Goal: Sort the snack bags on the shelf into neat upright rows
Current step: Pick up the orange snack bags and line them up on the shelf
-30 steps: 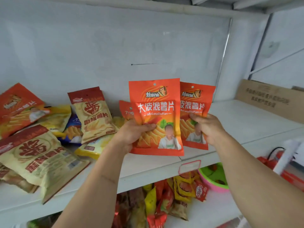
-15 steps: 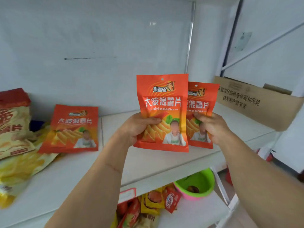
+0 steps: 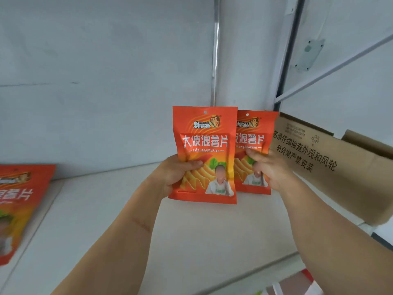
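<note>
Your left hand [image 3: 177, 173] grips one orange snack bag [image 3: 205, 145] upright above the shelf [image 3: 191, 241], overlapping a second orange bag [image 3: 253, 133] pinched by your right hand [image 3: 269, 169] near the cardboard box [image 3: 331, 173] at the shelf's right end, while a third bag [image 3: 19, 207] lies at its left edge.
</note>
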The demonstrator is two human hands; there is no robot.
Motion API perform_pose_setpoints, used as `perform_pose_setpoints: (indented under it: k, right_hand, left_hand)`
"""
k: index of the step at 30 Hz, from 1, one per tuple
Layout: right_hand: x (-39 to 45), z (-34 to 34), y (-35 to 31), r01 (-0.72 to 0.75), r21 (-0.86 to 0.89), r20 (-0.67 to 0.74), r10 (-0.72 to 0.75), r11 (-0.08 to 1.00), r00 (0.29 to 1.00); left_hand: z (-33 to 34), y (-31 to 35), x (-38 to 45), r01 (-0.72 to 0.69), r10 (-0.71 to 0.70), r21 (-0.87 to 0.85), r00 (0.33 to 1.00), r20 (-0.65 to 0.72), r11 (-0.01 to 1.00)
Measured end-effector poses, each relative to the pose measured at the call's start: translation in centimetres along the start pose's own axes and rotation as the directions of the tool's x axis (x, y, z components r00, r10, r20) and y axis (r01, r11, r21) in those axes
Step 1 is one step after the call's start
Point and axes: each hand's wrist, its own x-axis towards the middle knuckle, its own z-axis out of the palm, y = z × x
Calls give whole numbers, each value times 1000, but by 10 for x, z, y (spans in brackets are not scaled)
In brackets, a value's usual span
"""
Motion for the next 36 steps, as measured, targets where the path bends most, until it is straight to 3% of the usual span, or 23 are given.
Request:
perform_pose_setpoints:
  k: [7, 12, 23, 36]
  right_hand:
    - [106, -39, 7, 7, -61, 141, 1, 998, 990]
    - [144, -41, 8, -7, 5, 205, 6, 1000, 979]
    - [161, -22, 20, 59, 197, 363, -128, 979, 923]
    - [167, -24, 28, -8, 30, 430, -6, 1000, 903]
  left_hand:
    - [55, -10, 70, -39, 38, -17, 996, -85, 999]
    - [86, -18, 99, -75, 77, 25, 991, -108, 997]
    - [107, -28, 142, -118, 146, 110, 946, -289, 987]
    - [111, -34, 154, 4, 76, 219, 933, -353, 976]
